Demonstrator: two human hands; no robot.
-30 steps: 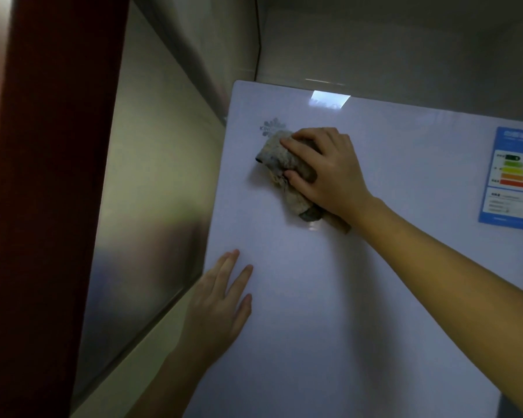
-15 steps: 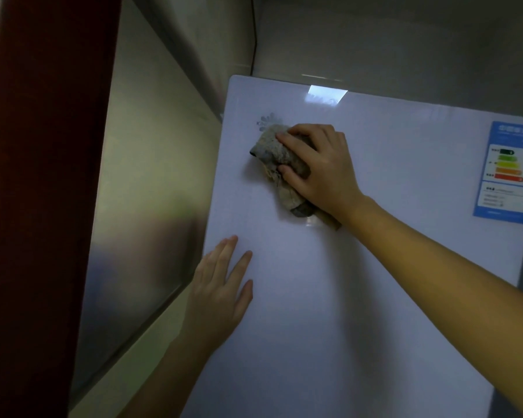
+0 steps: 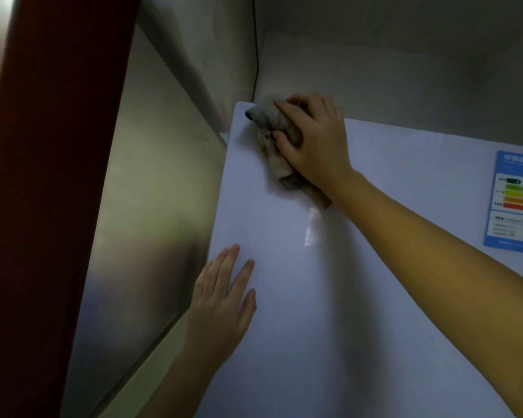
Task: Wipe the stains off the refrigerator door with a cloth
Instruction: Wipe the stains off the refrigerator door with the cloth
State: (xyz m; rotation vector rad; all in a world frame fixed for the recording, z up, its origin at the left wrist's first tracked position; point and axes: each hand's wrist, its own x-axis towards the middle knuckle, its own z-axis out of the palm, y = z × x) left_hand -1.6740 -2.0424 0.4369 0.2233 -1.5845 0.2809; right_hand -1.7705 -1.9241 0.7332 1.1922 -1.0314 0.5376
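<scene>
The white refrigerator door (image 3: 329, 297) fills the lower right of the head view. My right hand (image 3: 314, 140) presses a crumpled grey cloth (image 3: 269, 131) against the door's top left corner, with the cloth reaching the upper edge. The small printed emblem near that corner is hidden under the cloth. My left hand (image 3: 221, 306) lies flat on the door near its left edge, fingers spread, holding nothing. No stain is visible on the bare surface.
A blue energy label (image 3: 514, 203) is stuck on the door at the right. A shiny metal panel (image 3: 142, 221) runs along the left of the refrigerator. A dark red post (image 3: 49, 176) stands at the far left. Grey wall lies above.
My right hand has slid the cloth up and slightly left, from over the emblem to the door's top corner. My left hand stays flat in about the same place.
</scene>
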